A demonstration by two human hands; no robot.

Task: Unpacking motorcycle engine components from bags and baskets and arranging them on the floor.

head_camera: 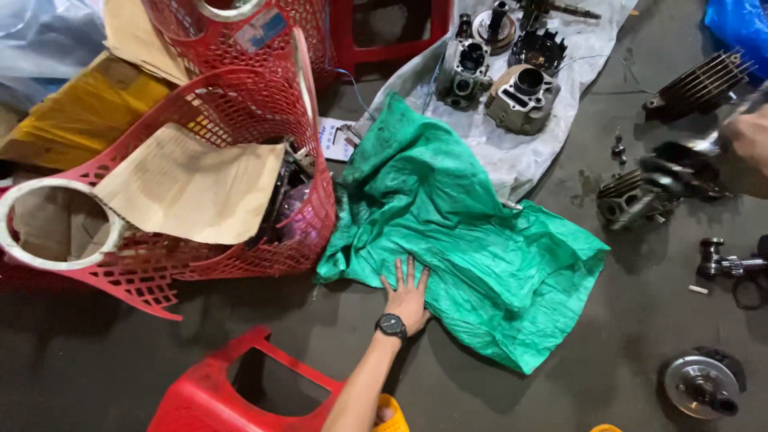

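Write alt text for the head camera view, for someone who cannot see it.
A person's left hand, wearing a dark wristwatch, lies flat on a crumpled green sheet spread on a dark floor. The right hand, blurred at the right edge, holds something indistinct above dark engine parts. Left lies a tipped red mesh basket with cardboard.

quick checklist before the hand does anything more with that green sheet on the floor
1. Left hand flat on the green sheet, fingers spread: ok.
2. Sheet lying flat: not ok, it is crumpled and folded.
3. Sheet free of the red basket: cannot tell, its edge lies right against the basket.
4. Sheet clear of the grey sheet with engine parts: not ok, the green one overlaps it.
5. Right hand free: not ok, it appears to hold a dark metal part at the picture's edge.
6. Red stool clear of the sheet: ok.
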